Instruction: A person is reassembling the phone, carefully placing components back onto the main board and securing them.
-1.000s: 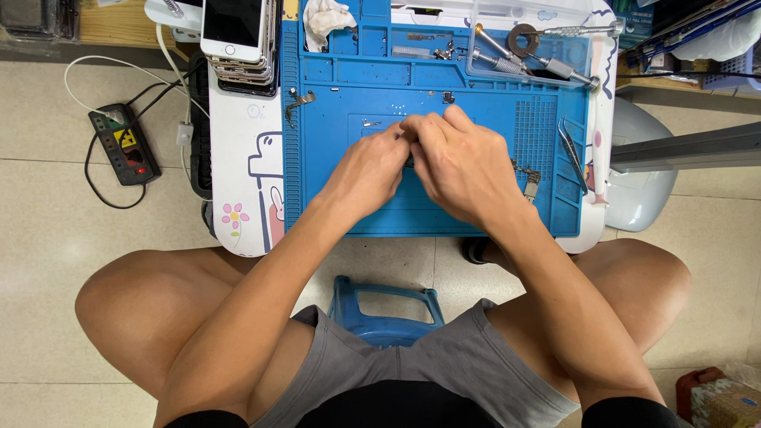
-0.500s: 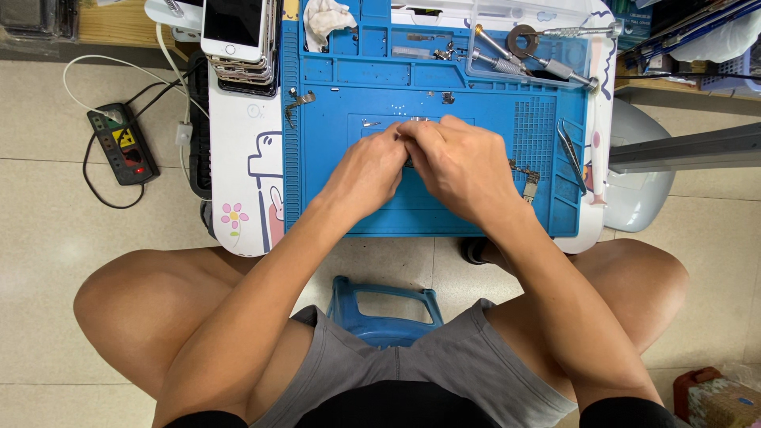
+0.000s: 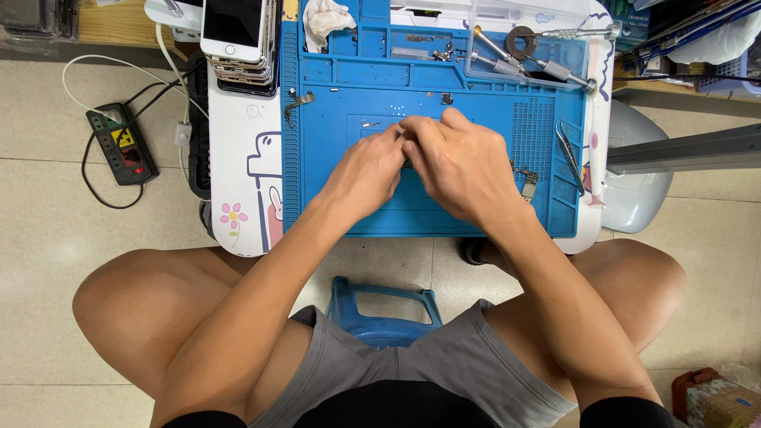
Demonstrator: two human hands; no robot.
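Risk: loose small metal parts (image 3: 527, 184) scattered on the blue repair mat (image 3: 444, 214) atop the desk (image 3: 242, 206) could be swept off by either wrist. Left hand (image 3: 366, 168) and right hand (image 3: 460, 162) pinch together mid-mat; the tiny held piece is hidden, so each grip's content cannot be told.

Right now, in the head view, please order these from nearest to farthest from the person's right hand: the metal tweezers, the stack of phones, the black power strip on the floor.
Measured from the right hand:
1. Metal tweezers, just to its right, at the blue mat's edge.
2. Stack of phones, upper left, beside the mat.
3. Black power strip, far left, on the floor.
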